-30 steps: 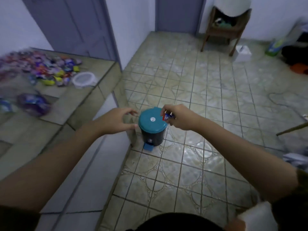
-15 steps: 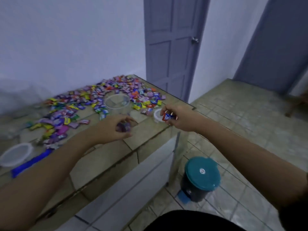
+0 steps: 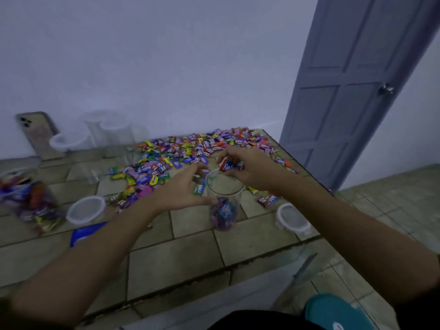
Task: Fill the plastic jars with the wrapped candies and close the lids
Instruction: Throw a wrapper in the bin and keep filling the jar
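Observation:
A clear plastic jar (image 3: 223,203) stands upright on the tiled counter, with a small heap of wrapped candies in its bottom. My left hand (image 3: 183,189) rests against the jar's left side, fingers apart. My right hand (image 3: 250,169) hovers over the jar's open mouth and pinches a red and blue wrapped candy (image 3: 229,166). A wide spread of loose wrapped candies (image 3: 190,153) covers the counter behind the jar. Two white lids lie flat: one lid (image 3: 86,209) at the left, another lid (image 3: 292,217) at the right near the counter's edge.
Several empty clear jars (image 3: 112,132) stand at the back left by the wall, next to a leaning phone (image 3: 39,133). A filled jar (image 3: 28,198) sits at the far left. A blue wrapper (image 3: 84,234) lies near it. A teal bin lid (image 3: 333,313) shows below the counter edge; a door (image 3: 352,91) is at the right.
My view has swung from the floor bin up to the counter. Both hands moved to the clear jar; the right hand still holds the same candy, now above the jar's mouth.

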